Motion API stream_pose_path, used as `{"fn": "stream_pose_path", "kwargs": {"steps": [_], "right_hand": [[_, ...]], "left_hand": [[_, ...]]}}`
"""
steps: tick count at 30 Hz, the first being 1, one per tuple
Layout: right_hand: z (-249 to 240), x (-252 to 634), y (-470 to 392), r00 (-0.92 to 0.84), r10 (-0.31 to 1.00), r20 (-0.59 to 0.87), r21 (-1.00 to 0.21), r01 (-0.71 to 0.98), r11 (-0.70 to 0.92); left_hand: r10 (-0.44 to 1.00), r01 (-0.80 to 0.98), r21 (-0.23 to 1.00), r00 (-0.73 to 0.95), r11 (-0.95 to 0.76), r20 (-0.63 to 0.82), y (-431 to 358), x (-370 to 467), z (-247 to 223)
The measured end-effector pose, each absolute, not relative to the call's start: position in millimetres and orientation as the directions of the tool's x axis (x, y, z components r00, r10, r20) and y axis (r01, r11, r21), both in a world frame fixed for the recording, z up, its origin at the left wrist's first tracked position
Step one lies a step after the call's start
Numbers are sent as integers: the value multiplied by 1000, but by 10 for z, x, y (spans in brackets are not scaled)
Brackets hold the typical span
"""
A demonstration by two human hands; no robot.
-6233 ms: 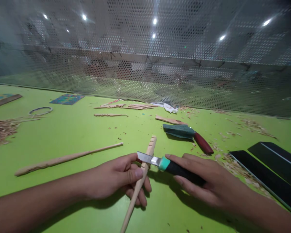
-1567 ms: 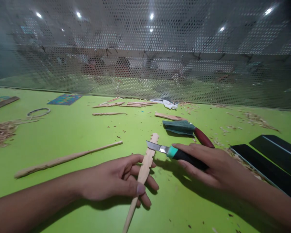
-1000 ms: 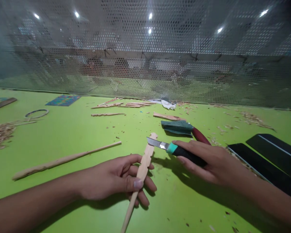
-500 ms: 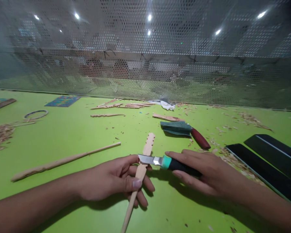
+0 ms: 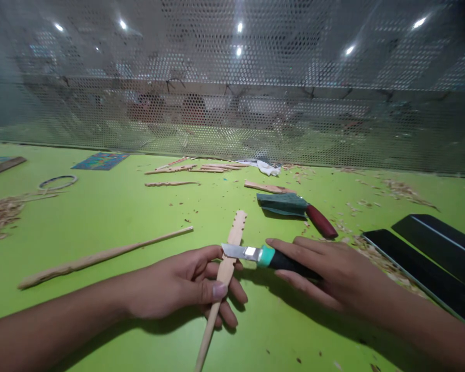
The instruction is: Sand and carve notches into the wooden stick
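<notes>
Between the thumb and fingers of my left hand [image 5: 194, 281] is a pale wooden stick [image 5: 227, 268] with a flat, notched upper part and a thin round lower end. My right hand [image 5: 325, 271] is wrapped round the black handle of a utility knife [image 5: 269, 257] with a teal collar. Its blade lies across the flat of the stick, with the tip close to my left index finger. Left of my left hand, a longer tapered wooden stick [image 5: 101, 257] rests on the green table [image 5: 147, 217].
Beyond my hands lies a red-handled tool with a green cover [image 5: 282, 204]. Several carved sticks [image 5: 220, 168] and a white crumpled tissue [image 5: 268, 168] lie before a perforated metal screen [image 5: 232, 124]. Wood shavings [image 5: 2, 214] are heaped left; two black flat objects [image 5: 422, 268] lie right.
The knife blade has shifted very slightly up on the stick, and my right hand has moved a little with it. My left hand keeps nearly the same hold.
</notes>
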State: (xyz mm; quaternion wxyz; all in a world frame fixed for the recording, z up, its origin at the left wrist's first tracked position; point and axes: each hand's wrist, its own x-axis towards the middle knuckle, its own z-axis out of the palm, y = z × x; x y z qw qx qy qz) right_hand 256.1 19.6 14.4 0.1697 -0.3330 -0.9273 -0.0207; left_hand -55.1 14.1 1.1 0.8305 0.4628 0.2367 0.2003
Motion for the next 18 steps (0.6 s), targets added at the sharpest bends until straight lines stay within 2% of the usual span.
{"fn": "stream_pose_path", "kwargs": {"steps": [3, 7, 14, 18], "right_hand": [[121, 2598, 235, -705, 601, 377, -31, 639, 769], [96, 2638, 275, -654, 633, 415, -91, 662, 744], [121, 2588, 223, -713, 655, 251, -296, 588, 753], [114, 2583, 202, -732, 646, 217, -320, 572, 756]], "left_hand": [[552, -112, 860, 806, 497, -214, 133, -552, 11], [547, -103, 863, 809, 495, -217, 142, -550, 10], [537, -111, 866, 820, 488, -197, 162, -560, -7], [525, -108, 873, 831, 476, -184, 161, -571, -6]]}}
